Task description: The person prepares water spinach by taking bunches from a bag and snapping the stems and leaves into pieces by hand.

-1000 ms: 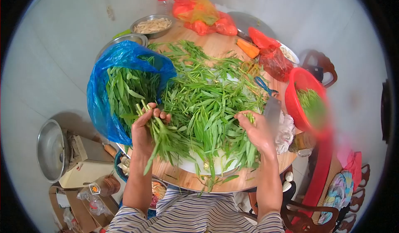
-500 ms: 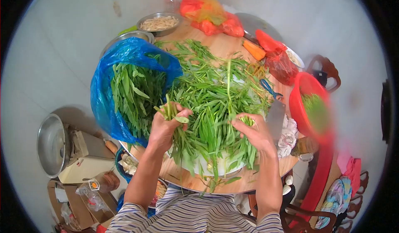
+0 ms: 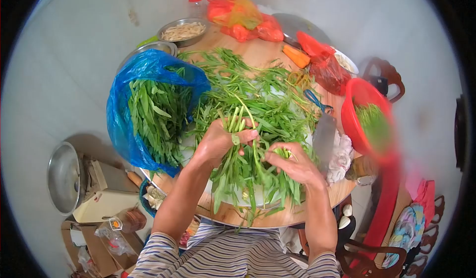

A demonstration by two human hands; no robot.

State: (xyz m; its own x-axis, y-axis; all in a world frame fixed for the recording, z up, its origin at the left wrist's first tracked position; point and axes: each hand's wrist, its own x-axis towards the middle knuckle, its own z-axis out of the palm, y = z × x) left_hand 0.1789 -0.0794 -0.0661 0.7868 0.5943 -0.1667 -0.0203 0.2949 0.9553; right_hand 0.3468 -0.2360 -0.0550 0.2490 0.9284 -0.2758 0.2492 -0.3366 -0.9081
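Observation:
My left hand (image 3: 223,138) is closed around a bunch of leafy green stems, the cut ends pointing up and the leaves hanging below. Just right of it, my right hand (image 3: 290,163) is closed on more green stems. One long stem (image 3: 244,105) rises from between the hands, its lower part by my left thumb. Loose greens (image 3: 282,110) lie spread under and beyond both hands. To the left, a blue plastic bag (image 3: 118,102) stands open with leafy greens (image 3: 154,117) inside. A cleaver (image 3: 324,138) lies right of my right hand.
Blue-handled scissors (image 3: 315,100), garlic (image 3: 340,158) and a red basin (image 3: 349,117) with greens are at the right. A carrot (image 3: 296,56), red bags (image 3: 238,15) and a metal bowl (image 3: 183,40) of pale strips sit along the far edge. A scale (image 3: 106,194) stands lower left.
My left hand has moved right with its bunch, over the loose greens and close to my right hand. The long stem, upright half a second ago, now leans toward my left hand.

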